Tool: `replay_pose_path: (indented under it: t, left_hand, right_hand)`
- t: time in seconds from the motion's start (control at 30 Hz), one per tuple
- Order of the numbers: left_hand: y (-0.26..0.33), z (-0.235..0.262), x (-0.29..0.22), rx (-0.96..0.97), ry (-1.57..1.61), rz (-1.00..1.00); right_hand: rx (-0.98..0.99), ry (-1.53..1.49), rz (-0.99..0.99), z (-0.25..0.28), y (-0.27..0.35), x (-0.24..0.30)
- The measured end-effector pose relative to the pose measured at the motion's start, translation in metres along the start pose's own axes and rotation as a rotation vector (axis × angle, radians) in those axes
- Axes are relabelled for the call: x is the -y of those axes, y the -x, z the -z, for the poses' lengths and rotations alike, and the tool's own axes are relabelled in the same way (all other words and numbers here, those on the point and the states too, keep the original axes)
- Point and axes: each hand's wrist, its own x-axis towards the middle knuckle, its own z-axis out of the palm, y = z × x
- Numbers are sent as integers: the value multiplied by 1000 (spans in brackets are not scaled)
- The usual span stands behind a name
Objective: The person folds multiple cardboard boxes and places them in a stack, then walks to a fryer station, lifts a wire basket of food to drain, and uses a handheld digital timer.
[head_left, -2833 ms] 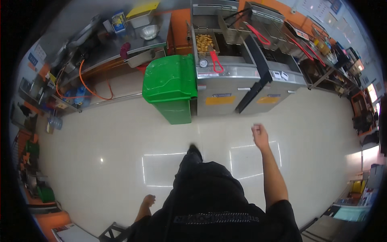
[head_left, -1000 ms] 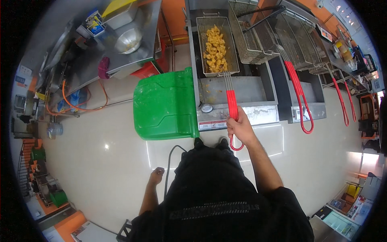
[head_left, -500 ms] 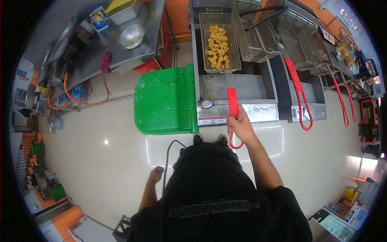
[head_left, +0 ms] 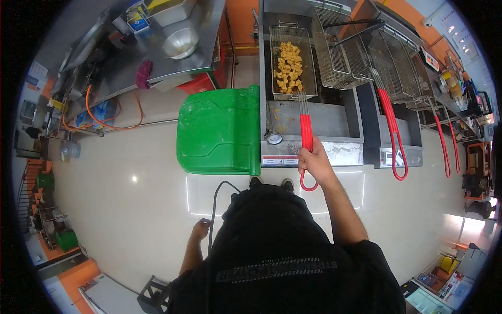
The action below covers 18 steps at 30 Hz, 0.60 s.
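My right hand (head_left: pixel 316 159) is wrapped round the red-coated handle (head_left: pixel 306 131) of a wire fryer basket (head_left: pixel 309 63). Golden fried pieces (head_left: pixel 288 68) lie in a long heap along the basket's middle. The basket is at the far left part of a steel fryer (head_left: pixel 334 118), and its handle points toward me over the fryer's front edge. A round dial gauge (head_left: pixel 274 138) sits at the fryer's front left. My left hand (head_left: pixel 201 229) hangs low at my side beside a dark cable (head_left: pixel 214 209), its fingers curled in, with nothing visible in them.
A green lidded bin (head_left: pixel 219 131) stands against the fryer's left side. Farther left, a steel table (head_left: pixel 157 57) bears a metal bowl (head_left: pixel 181 43) and a purple cloth (head_left: pixel 144 74). Another wire basket (head_left: pixel 340 57) is right of mine, and more red handles (head_left: pixel 389 123) jut out toward the right.
The whole view has shifted slightly, so the fryer and table appear farther right. My right hand keeps its grip on the handle, and the basket stays over the same part of the fryer.
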Motion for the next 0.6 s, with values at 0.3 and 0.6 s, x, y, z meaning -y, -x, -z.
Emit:
replay_pose_path:
  t: [0.3,0.6]
  left_hand:
    - [9,-7,15,9,-40,59]
    - [25,-9,-7,-26,-3,62]
  right_hand:
    - [-6,90,-32,2,-18,-4]
    - [-21,97,-97,3,-20,10]
